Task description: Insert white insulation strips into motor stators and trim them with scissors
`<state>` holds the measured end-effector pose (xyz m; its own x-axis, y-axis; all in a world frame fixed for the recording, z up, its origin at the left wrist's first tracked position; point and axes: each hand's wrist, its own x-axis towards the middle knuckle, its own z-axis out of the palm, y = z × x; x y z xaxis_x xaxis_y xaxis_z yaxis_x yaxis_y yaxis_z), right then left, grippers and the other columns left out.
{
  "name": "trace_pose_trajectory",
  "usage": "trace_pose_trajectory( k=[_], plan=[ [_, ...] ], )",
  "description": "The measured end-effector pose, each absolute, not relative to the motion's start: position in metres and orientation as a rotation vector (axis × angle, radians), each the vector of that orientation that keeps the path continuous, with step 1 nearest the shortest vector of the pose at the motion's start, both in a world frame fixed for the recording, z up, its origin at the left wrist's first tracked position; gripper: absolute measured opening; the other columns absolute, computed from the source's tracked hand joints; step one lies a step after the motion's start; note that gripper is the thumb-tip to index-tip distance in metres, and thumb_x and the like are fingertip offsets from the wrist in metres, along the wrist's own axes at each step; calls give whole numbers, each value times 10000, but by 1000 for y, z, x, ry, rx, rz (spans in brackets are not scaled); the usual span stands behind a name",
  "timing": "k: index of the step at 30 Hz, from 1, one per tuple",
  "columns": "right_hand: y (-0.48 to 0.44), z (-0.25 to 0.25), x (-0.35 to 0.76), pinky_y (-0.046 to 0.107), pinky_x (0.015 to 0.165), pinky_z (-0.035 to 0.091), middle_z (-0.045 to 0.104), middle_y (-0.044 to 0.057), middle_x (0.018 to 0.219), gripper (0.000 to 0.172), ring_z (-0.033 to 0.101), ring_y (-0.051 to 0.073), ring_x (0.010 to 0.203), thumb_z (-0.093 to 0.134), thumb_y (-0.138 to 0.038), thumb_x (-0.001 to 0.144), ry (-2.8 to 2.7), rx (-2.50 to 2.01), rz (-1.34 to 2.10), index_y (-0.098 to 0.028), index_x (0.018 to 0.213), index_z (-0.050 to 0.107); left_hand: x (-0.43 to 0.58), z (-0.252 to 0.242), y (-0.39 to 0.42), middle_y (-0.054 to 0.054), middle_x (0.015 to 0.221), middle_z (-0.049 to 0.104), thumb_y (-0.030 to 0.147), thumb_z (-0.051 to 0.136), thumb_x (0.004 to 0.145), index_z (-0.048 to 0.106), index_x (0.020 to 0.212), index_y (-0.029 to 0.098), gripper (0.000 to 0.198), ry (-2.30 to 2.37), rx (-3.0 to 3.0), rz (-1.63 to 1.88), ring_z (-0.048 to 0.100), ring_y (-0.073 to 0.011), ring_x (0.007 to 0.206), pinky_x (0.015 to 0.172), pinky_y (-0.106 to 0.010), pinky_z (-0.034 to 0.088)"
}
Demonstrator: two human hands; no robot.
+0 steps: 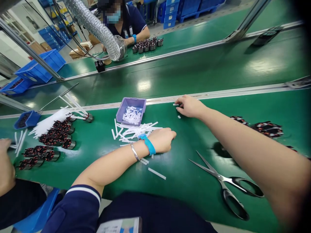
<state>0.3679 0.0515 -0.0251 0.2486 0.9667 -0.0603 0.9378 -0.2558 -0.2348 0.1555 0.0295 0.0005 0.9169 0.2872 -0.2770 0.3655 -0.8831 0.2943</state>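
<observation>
My left hand [163,139] rests on the green bench beside a loose heap of white strips [132,131], fingers curled into a loose fist; what it holds, if anything, is hidden. A blue wristband and a metal bangle sit on that wrist. My right hand [189,106] reaches to the bench's far edge, fingers pinched at a small white strip piece [176,104]. A purple tray [132,110] with short white pieces stands just beyond the heap.
Open scissors [224,183] lie at the near right. Several wound motor stators [52,137] and long white strips lie at the left, near another person's hand [6,168]. More stators [263,127] lie right of my forearm. A worker sits across the conveyor behind a foil duct [97,29].
</observation>
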Motion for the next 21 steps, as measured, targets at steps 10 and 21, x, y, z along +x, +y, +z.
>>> trace_pose_trajectory(
  k=[10,21],
  plan=[
    [22,-20,365,230,633,509,719,-10,758,108,665,150,689,638,-241,691,-1877,-2206,632,-207,785,678,163,-3,51,-2,738,640,-1,604,661,573,867,134,248,616,1959,-160,614,-107,681,723,-275,542],
    [20,15,311,205,566,494,679,-36,607,61,650,138,611,622,-147,645,-1882,-1998,780,-206,644,636,103,42,81,23,710,602,38,713,667,606,827,99,202,623,1705,160,555,-34,635,671,-202,496]
  ],
)
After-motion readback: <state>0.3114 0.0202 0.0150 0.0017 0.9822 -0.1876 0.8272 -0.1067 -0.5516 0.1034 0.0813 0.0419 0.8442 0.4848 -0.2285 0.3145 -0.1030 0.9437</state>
